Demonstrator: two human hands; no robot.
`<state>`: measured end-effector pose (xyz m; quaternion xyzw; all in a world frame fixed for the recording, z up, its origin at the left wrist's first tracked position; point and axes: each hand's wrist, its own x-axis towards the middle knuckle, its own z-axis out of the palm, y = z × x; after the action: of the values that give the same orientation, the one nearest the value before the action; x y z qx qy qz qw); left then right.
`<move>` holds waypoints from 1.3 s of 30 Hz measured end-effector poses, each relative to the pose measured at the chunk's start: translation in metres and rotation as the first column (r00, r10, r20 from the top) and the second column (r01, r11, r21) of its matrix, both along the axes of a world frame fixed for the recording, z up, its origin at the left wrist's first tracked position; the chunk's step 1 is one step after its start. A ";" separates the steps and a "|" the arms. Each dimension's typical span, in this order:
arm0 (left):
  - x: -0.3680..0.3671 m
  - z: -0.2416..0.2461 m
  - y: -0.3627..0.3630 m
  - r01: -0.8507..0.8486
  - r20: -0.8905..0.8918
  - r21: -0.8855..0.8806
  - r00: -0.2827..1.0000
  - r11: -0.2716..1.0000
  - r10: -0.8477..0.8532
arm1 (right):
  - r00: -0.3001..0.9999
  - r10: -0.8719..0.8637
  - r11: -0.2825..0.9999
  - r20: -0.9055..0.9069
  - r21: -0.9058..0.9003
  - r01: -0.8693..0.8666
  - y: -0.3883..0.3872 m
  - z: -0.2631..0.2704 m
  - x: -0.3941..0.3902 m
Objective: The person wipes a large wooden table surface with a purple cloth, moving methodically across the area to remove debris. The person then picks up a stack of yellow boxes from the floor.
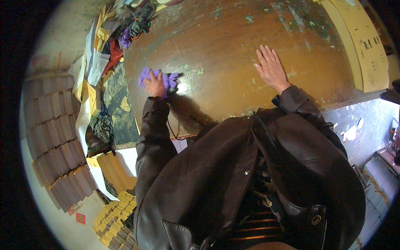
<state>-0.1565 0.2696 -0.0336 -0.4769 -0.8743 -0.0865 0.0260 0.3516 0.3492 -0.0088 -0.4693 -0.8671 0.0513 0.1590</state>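
Observation:
My left hand (154,83) grips a bunched purple cloth (144,76) near the left end of a worn brown tabletop (218,62). The cloth spreads out on both sides of the fingers, and part of it is hidden under the palm. Farther right, my right hand (270,67) lies palm down on the same tabletop with nothing in it. Its fingers are slightly apart and point away from me. Scratches, pale chips and dark stains mark the tabletop.
Yellow paper sheets (365,47) bearing writing lie along the table's right end. Dark rags (137,25) are heaped at the far left corner. Papers and a crumpled grey cloth (101,126) crowd the left side. Stacked bundles (59,131) stand beyond, with yellow-edged bundles (117,215) lower down.

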 end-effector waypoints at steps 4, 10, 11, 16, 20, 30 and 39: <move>0.077 -0.001 0.072 0.257 0.028 -0.043 0.966 0.966 -0.256 | 1.000 0.001 1.000 0.023 -0.022 -0.001 0.001 -0.001 0.001; 0.229 0.012 0.137 0.550 0.001 -0.010 0.835 0.835 -0.550 | 1.000 0.000 1.000 0.001 -0.020 0.000 -0.001 0.001 0.001; 0.254 0.015 0.141 0.575 0.024 -0.040 0.818 0.817 -0.574 | 1.000 -0.002 1.000 -0.010 -0.021 0.001 -0.001 0.001 0.001; 0.326 0.023 0.127 0.770 0.077 0.030 0.634 0.637 -0.769 | 0.996 0.000 0.999 -0.089 -0.046 -0.005 0.001 0.002 0.005; 0.303 0.021 0.117 0.780 0.095 0.054 0.618 0.624 -0.781 | 0.995 -0.004 1.000 -0.103 -0.030 0.001 0.001 0.001 0.005; 0.184 0.015 0.098 0.401 0.020 0.009 0.916 0.916 -0.401 | 0.999 -0.030 0.997 -0.031 -0.075 0.027 0.000 0.000 0.003; 0.323 0.023 0.064 0.592 0.261 0.087 0.763 0.801 -0.592 | 0.978 -0.080 0.976 -0.194 -0.216 0.037 0.004 0.014 -0.012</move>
<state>0.1665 0.3331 -0.0108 -0.7114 -0.6740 -0.1553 -0.1245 0.3397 0.3530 0.0053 -0.5012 -0.8220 0.1856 0.1966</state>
